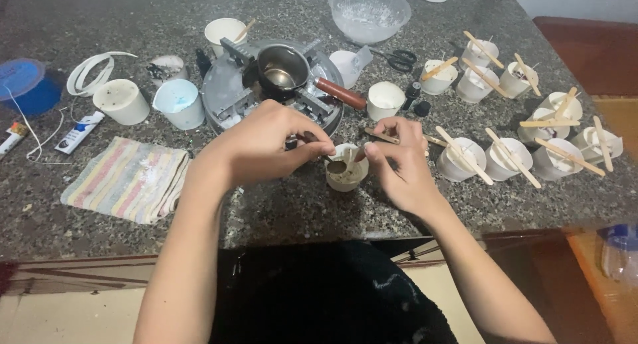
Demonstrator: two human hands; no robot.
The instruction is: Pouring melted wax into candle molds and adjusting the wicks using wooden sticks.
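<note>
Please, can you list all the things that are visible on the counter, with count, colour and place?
small cup: one, white, between both hands at the front
pot: one, dark metal, on the round grey burner, red-brown handle
cups with wooden sticks: about ten, white, right side
plain cups: several, white, left and centre
bowl: one, clear, back centre
scissors: one pair, black, behind the burner
cloth: one, striped, front left
lid: one, blue, far left
tubes: two, white, far left
left hand: pinching a small dark thing over the small cup
right hand: fingertips at the cup's rim
</note>
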